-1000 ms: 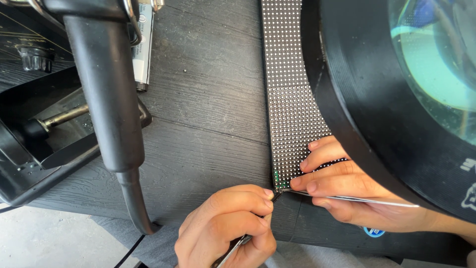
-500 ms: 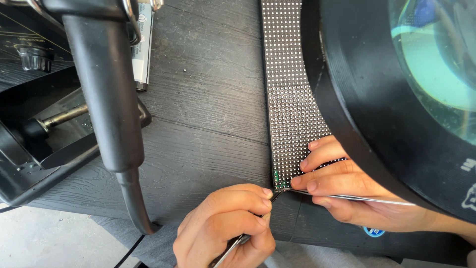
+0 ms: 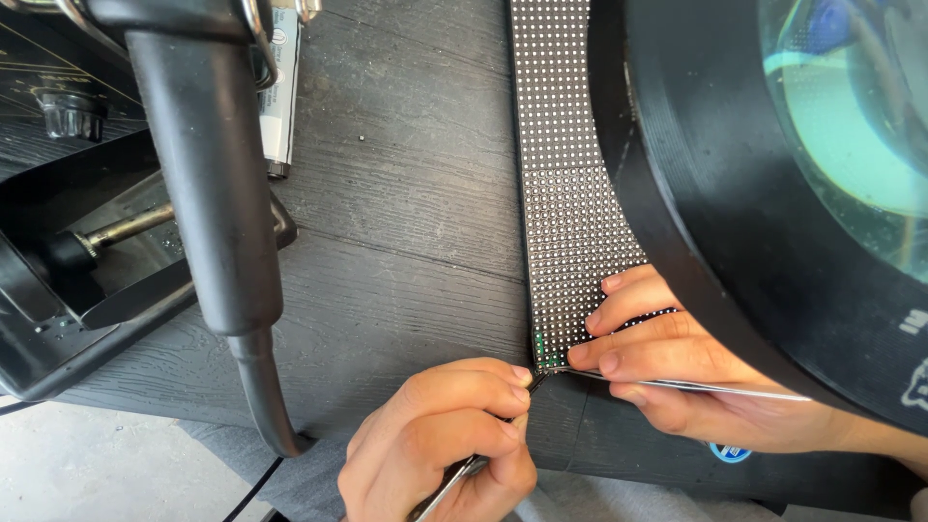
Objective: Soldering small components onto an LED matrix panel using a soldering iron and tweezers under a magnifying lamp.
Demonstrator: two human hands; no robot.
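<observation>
The left hand pinches a thin dark metal tool, tip at the near corner of the black dotted LED panel. The right hand pinches slim steel tweezers at the same corner. Judged: fine rework on one corner pixel; steady tips are required. The panel lies on a dark woodgrain tabletop, beneath a round black magnifier lamp.

Under the left hand the table is matt black grained wood — the right hand's tweezers are shiny metal.
</observation>
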